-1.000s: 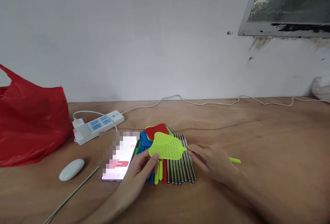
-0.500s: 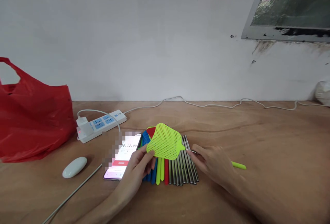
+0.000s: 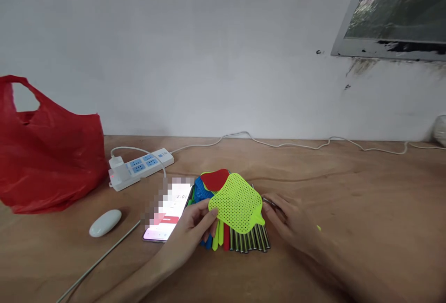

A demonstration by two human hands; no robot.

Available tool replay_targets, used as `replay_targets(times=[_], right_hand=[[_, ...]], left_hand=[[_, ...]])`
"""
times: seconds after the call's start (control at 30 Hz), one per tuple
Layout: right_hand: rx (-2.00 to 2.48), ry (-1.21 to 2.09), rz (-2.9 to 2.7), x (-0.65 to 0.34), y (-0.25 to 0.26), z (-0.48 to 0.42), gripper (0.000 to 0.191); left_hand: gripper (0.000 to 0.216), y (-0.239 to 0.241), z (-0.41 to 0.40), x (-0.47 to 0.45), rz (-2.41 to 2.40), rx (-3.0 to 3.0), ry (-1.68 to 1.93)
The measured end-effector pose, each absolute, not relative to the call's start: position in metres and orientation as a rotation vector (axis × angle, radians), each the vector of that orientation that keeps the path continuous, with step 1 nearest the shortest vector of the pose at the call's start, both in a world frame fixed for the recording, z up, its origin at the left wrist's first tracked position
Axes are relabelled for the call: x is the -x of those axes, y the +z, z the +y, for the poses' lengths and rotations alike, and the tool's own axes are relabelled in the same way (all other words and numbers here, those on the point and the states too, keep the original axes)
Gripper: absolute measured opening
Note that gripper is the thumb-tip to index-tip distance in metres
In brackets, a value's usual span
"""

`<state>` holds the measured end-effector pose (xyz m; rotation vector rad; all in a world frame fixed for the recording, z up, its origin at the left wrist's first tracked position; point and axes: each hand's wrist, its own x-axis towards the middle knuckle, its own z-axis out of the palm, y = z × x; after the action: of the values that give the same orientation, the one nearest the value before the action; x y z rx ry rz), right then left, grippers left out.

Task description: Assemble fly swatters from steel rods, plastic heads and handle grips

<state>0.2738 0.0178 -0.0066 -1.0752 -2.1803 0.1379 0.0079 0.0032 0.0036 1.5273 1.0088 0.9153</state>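
Your left hand (image 3: 195, 231) pinches the edge of the one yellow-green swatter head (image 3: 237, 203), over the row of steel rods (image 3: 251, 240). Your right hand (image 3: 294, 224) pinches its thin metal stem (image 3: 269, 200). One red bag (image 3: 49, 159) sits far left, and you cannot see what is inside.

left hand (image 3: 191, 234): bare, slim fingers, nails short and plain as far as I can make out
right hand (image 3: 297, 224): bare too, same sort of look
forearms: bare right down to the frame edge
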Motion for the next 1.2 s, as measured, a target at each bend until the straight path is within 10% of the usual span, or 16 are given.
replay_targets(times=[1.2], right_hand=[[0.779,-0.19,-2.285,-0.271,-0.024,0.014,0.057]], left_hand=[[0.031,-0.012,-0.007,-0.006,1.101,-2.312,1.144]])
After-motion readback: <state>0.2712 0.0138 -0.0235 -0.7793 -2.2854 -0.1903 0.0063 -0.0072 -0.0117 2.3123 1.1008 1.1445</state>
